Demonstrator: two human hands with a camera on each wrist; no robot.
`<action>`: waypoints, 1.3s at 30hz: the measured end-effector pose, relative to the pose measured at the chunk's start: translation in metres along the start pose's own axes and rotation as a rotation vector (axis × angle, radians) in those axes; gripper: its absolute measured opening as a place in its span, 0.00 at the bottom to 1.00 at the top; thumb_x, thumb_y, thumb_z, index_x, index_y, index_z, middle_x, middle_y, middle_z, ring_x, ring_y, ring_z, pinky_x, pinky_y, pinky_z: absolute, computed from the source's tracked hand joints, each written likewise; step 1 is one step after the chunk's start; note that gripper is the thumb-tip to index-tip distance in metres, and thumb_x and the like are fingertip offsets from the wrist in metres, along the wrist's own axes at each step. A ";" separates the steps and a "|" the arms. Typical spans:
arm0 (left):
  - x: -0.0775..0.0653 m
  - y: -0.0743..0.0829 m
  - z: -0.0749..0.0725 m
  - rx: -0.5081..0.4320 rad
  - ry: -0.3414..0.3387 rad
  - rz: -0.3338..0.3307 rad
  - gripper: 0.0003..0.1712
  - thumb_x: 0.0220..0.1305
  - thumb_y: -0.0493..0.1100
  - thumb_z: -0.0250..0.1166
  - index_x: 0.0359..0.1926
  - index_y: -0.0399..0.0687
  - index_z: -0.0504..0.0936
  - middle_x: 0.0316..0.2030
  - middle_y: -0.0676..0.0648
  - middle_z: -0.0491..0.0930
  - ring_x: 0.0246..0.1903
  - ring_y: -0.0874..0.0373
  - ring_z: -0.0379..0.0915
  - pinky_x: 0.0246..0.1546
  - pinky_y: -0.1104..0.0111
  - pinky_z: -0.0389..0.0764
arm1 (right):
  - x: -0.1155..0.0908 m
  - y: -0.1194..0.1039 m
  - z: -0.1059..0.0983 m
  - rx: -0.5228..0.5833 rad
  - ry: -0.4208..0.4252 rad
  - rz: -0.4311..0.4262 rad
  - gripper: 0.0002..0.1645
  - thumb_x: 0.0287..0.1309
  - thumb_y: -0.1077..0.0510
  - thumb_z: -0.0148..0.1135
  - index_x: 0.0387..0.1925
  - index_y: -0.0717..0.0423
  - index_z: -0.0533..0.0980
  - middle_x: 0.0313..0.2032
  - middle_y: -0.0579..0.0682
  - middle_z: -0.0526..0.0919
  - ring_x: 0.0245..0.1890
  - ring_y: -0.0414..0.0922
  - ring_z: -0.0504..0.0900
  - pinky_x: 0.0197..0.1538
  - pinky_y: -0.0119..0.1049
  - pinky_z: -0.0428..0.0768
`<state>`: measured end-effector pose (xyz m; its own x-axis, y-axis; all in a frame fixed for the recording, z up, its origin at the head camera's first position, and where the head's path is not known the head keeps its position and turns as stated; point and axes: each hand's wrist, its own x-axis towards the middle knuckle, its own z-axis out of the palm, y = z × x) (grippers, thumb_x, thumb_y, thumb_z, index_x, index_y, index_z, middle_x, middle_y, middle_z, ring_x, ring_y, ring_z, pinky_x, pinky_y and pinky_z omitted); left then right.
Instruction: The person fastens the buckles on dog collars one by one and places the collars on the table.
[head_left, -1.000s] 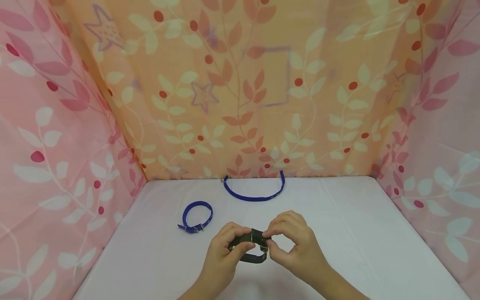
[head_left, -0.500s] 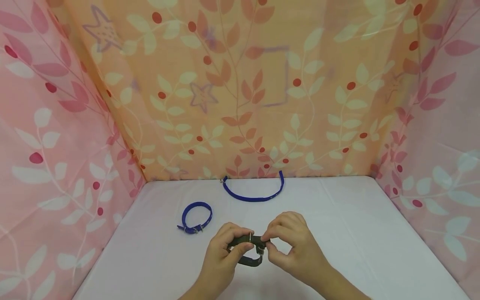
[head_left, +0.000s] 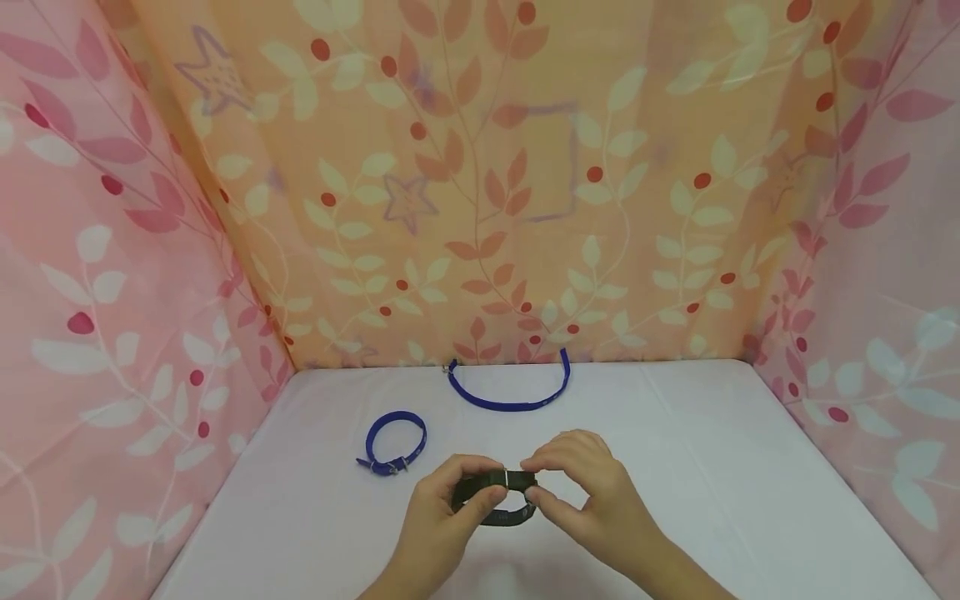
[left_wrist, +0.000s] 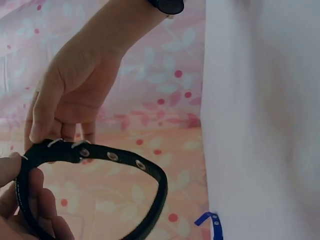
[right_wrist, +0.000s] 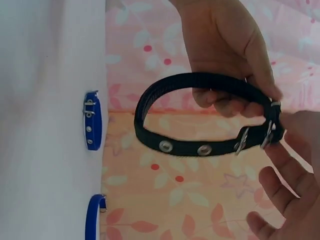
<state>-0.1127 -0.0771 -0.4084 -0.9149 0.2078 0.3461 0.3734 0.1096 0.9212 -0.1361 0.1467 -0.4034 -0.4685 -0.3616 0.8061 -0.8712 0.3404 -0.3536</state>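
A black dog collar point(head_left: 507, 517) with metal eyelets point(right_wrist: 166, 146) is held up above the table, closed into a loop. My left hand point(head_left: 442, 512) pinches its left side, thumb in front and fingers behind. At the right side my right hand point(head_left: 600, 492) has thumb and forefinger on the buckle end. In the right wrist view the metal buckle point(right_wrist: 241, 141) sits on the strap close to a thin metal keeper point(right_wrist: 268, 135). The left wrist view shows the collar point(left_wrist: 161, 192) with its strap doubled near the fingers. Fingertips partly hide that overlapping part.
A buckled blue collar point(head_left: 396, 415) lies ring-shaped on the white table point(head_left: 300, 500), left of my hands. Farther back, an unfastened blue collar point(head_left: 510, 407) curves near the table's rear edge. Patterned cloth walls point(head_left: 480, 183) enclose the back and sides.
The black collar has turned slightly between my hands. My right fingers have shifted at the buckle end, and the strap there now lies flatter. The blue collars stay where they were.
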 end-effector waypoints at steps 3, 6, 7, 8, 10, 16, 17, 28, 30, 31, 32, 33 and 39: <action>0.000 0.002 -0.003 -0.014 0.023 0.008 0.10 0.67 0.44 0.70 0.48 0.53 0.84 0.44 0.50 0.85 0.43 0.56 0.84 0.45 0.67 0.86 | -0.002 0.001 -0.006 0.013 -0.097 0.131 0.29 0.52 0.52 0.80 0.56 0.38 0.79 0.48 0.34 0.85 0.52 0.38 0.79 0.59 0.35 0.72; 0.001 0.003 -0.007 -0.074 0.024 0.007 0.09 0.69 0.40 0.69 0.49 0.50 0.83 0.44 0.47 0.84 0.43 0.55 0.82 0.47 0.68 0.85 | -0.004 0.003 -0.011 -0.009 -0.187 0.215 0.28 0.53 0.45 0.79 0.55 0.31 0.78 0.48 0.28 0.83 0.52 0.34 0.79 0.58 0.37 0.73; 0.001 0.004 -0.008 -0.100 0.017 0.009 0.10 0.69 0.39 0.68 0.49 0.48 0.82 0.44 0.45 0.83 0.43 0.54 0.81 0.48 0.68 0.85 | -0.004 0.004 -0.012 -0.015 -0.203 0.219 0.26 0.53 0.44 0.78 0.54 0.31 0.79 0.46 0.27 0.83 0.51 0.33 0.79 0.57 0.38 0.73; 0.001 0.004 -0.009 -0.123 0.012 0.008 0.10 0.69 0.37 0.67 0.50 0.47 0.82 0.44 0.44 0.83 0.43 0.54 0.81 0.48 0.68 0.84 | -0.004 0.004 -0.012 -0.017 -0.211 0.216 0.24 0.53 0.45 0.78 0.51 0.30 0.80 0.45 0.26 0.83 0.49 0.33 0.79 0.57 0.38 0.74; 0.001 0.005 -0.011 -0.153 0.000 0.013 0.10 0.70 0.36 0.66 0.50 0.44 0.81 0.44 0.42 0.81 0.43 0.55 0.80 0.49 0.69 0.84 | -0.004 0.005 -0.013 -0.014 -0.215 0.206 0.19 0.53 0.47 0.78 0.47 0.30 0.81 0.41 0.25 0.83 0.47 0.33 0.79 0.55 0.37 0.74; 0.000 0.004 -0.013 -0.184 0.000 0.040 0.10 0.70 0.34 0.65 0.51 0.41 0.80 0.44 0.43 0.81 0.42 0.57 0.79 0.49 0.70 0.83 | -0.004 0.004 -0.014 -0.006 -0.222 0.182 0.18 0.55 0.49 0.78 0.46 0.31 0.81 0.40 0.25 0.83 0.46 0.32 0.79 0.56 0.36 0.74; 0.000 0.004 -0.013 -0.194 0.000 0.046 0.11 0.71 0.33 0.64 0.52 0.40 0.79 0.44 0.43 0.81 0.43 0.57 0.79 0.49 0.70 0.83 | -0.003 0.004 -0.014 -0.008 -0.227 0.180 0.17 0.55 0.48 0.77 0.46 0.31 0.81 0.40 0.24 0.83 0.46 0.32 0.79 0.57 0.36 0.74; 0.003 0.002 -0.018 -0.170 0.001 0.205 0.14 0.67 0.29 0.66 0.52 0.37 0.80 0.46 0.46 0.82 0.45 0.59 0.79 0.48 0.71 0.83 | 0.002 0.005 -0.018 -0.018 -0.190 0.163 0.13 0.56 0.50 0.77 0.41 0.32 0.82 0.38 0.26 0.83 0.45 0.33 0.79 0.56 0.35 0.73; 0.004 0.002 -0.020 -0.146 0.017 0.227 0.13 0.66 0.28 0.66 0.51 0.38 0.82 0.46 0.46 0.83 0.45 0.60 0.80 0.50 0.71 0.82 | 0.003 0.005 -0.021 -0.021 -0.181 0.160 0.13 0.56 0.50 0.77 0.41 0.32 0.82 0.38 0.26 0.83 0.46 0.35 0.79 0.58 0.34 0.71; 0.005 0.003 -0.020 -0.140 0.022 0.230 0.12 0.66 0.28 0.66 0.50 0.39 0.82 0.46 0.46 0.83 0.46 0.60 0.80 0.51 0.71 0.82 | 0.003 0.005 -0.022 -0.025 -0.177 0.160 0.14 0.55 0.50 0.78 0.41 0.33 0.82 0.38 0.26 0.83 0.47 0.35 0.79 0.59 0.33 0.70; 0.006 0.003 -0.021 -0.133 0.024 0.240 0.12 0.67 0.28 0.66 0.50 0.38 0.82 0.46 0.46 0.84 0.46 0.59 0.80 0.51 0.70 0.82 | 0.003 0.005 -0.022 -0.028 -0.173 0.157 0.14 0.55 0.51 0.78 0.41 0.33 0.82 0.38 0.26 0.83 0.48 0.36 0.78 0.60 0.33 0.70; 0.006 0.004 -0.022 -0.130 0.026 0.242 0.12 0.67 0.28 0.66 0.50 0.39 0.82 0.46 0.46 0.84 0.47 0.59 0.81 0.52 0.70 0.82 | 0.004 0.004 -0.023 -0.032 -0.170 0.154 0.14 0.54 0.51 0.78 0.40 0.33 0.82 0.38 0.26 0.83 0.48 0.36 0.78 0.61 0.33 0.69; 0.009 0.006 -0.027 -0.109 0.038 0.267 0.13 0.67 0.27 0.65 0.50 0.39 0.83 0.46 0.42 0.84 0.49 0.54 0.81 0.58 0.69 0.79 | 0.006 0.003 -0.027 -0.055 -0.144 0.115 0.15 0.52 0.53 0.80 0.39 0.36 0.82 0.37 0.28 0.83 0.48 0.38 0.79 0.65 0.33 0.67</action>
<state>-0.1225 -0.1007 -0.3955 -0.7922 0.1788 0.5835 0.5850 -0.0499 0.8095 -0.1378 0.1693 -0.3868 -0.5843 -0.4368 0.6840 -0.8031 0.4326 -0.4098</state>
